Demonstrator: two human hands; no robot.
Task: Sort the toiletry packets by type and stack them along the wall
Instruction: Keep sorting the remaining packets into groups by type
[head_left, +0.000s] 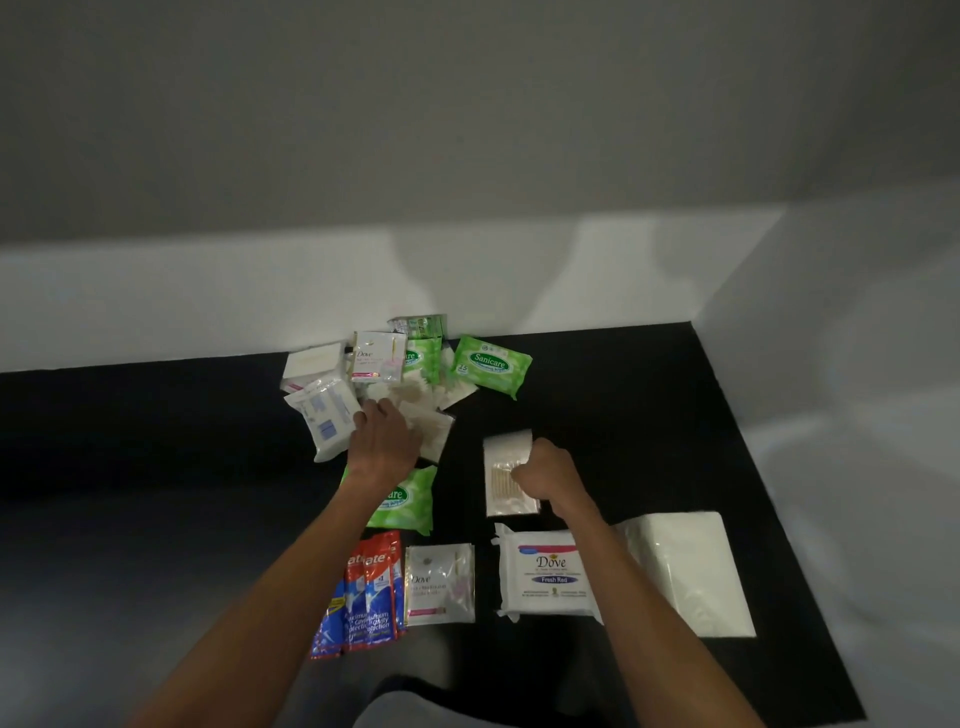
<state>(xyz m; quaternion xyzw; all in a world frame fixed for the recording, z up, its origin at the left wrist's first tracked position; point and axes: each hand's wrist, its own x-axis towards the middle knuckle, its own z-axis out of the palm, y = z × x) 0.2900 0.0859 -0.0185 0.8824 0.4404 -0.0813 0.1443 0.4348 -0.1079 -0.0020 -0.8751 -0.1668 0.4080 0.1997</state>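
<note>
My L hand (384, 441) is down on the heap of pkts at the back edge of the counter (675, 415), just under the wall (467, 280). Its fingers are bent over the beige sachets (415, 400), tips beside the blue-and-white pack (324, 415). Can't tell if they're gripping anything or only resting. R hand (545, 475) is curled tight, fingers and thumb pinching the cotton-bud pkt (506, 467) mid-counter, apart from the heap. Can't tell if the pkt is off the surface.

In the heap: Dove sachet (373, 356) on top, flat white pack (311, 361) to its left, green box (421, 325) against the wall, Sanicare wipes (492, 365) on the right side.

Toward the near edge, L to R: Colgate sachets (369, 592) overlapping, 2nd Dove sachet (439, 584), Dove wipes pack (545, 574) w/ my R forearm crossing over it, big white block (685, 571) nearest the right edge. 2nd Sanicare pack (405, 501) lies under my L forearm, btw. the heap and the Colgate sachets.
</note>
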